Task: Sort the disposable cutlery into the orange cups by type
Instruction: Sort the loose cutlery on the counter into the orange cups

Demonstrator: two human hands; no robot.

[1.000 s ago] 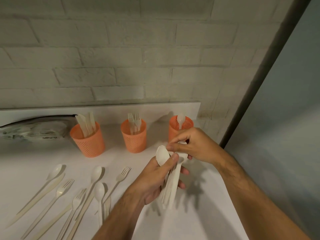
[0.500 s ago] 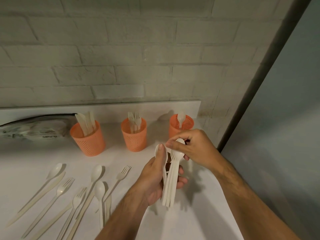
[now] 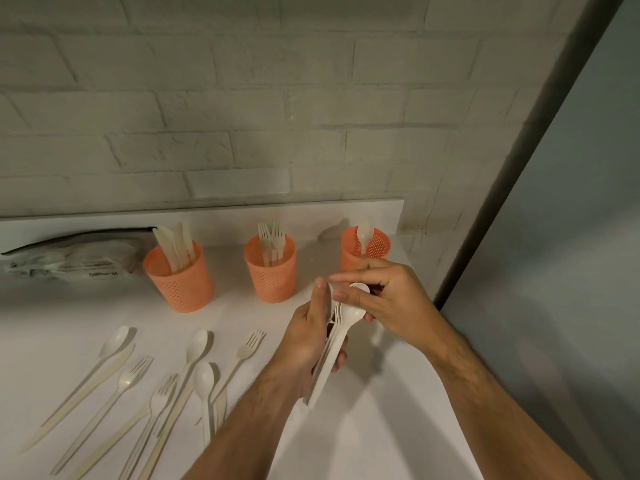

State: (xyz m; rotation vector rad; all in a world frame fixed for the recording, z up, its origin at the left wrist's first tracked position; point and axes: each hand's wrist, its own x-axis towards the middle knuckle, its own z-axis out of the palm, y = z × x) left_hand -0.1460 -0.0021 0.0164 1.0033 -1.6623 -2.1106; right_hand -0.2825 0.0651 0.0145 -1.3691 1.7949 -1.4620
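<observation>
Head view, hands (image 3: 346, 317) gripping spoons (image 3: 341, 327) near table edge (image 3: 433, 393)

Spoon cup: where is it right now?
In the head view, the spoon cup is the rightmost of three orange cups at the back of the table, right of the fork cup, just behind the right hand.

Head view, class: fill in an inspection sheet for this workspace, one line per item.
Surface: white table, backed by a low ledge.
Job's things: left cup holds knives; middle cup forks; right cup one spoon. Loose cutlery lies on the left of the table.
Clutter: plastic packet by the left cup.
Grips: left hand holds a spoon bundle; right hand pinches its bowls.
Cables: nothing seen.
Surroundings: brick wall; grey panel on the right.
</observation>
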